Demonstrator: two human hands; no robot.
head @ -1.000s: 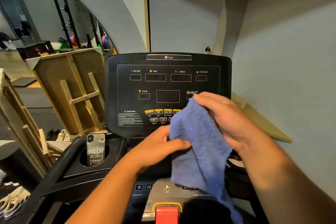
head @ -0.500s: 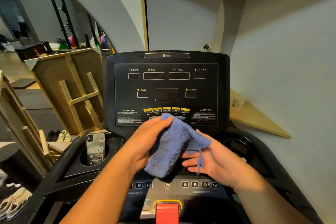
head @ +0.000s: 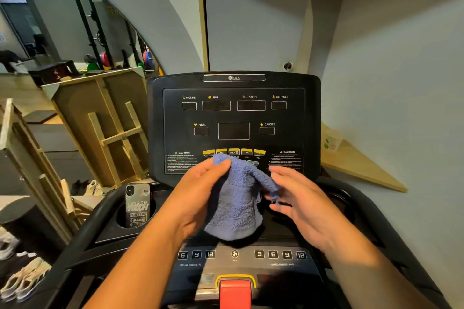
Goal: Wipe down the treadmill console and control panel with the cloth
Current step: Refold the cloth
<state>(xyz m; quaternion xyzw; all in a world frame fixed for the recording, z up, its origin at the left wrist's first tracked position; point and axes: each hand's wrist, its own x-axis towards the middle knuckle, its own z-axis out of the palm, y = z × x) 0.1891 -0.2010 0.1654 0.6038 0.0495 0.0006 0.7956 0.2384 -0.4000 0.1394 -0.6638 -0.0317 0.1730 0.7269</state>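
A black treadmill console [head: 233, 118] stands upright in front of me, with dark display windows and a row of yellow buttons. Below it lies the control panel [head: 273, 254] with numbered keys and a red stop key [head: 235, 292]. A blue fluffy cloth [head: 238, 198] hangs bunched in front of the console's lower edge. My left hand [head: 198, 193] grips the cloth's top corner between thumb and fingers. To the right, my right hand [head: 301, 203] has its fingers spread, and its fingertips touch the cloth's right edge and a dangling thread.
A phone in a printed case [head: 137, 204] stands in the left cup holder. Black handrails [head: 82, 231] curve along both sides. Wooden frames [head: 110, 128] lean at the left, with shoes [head: 20, 281] on the floor. A grey wall and a wooden ledge [head: 356, 163] lie to the right.
The cloth came down from the console's right side to its lower edge. My left hand took hold of its top corner, and my right hand let go and opened beside it.
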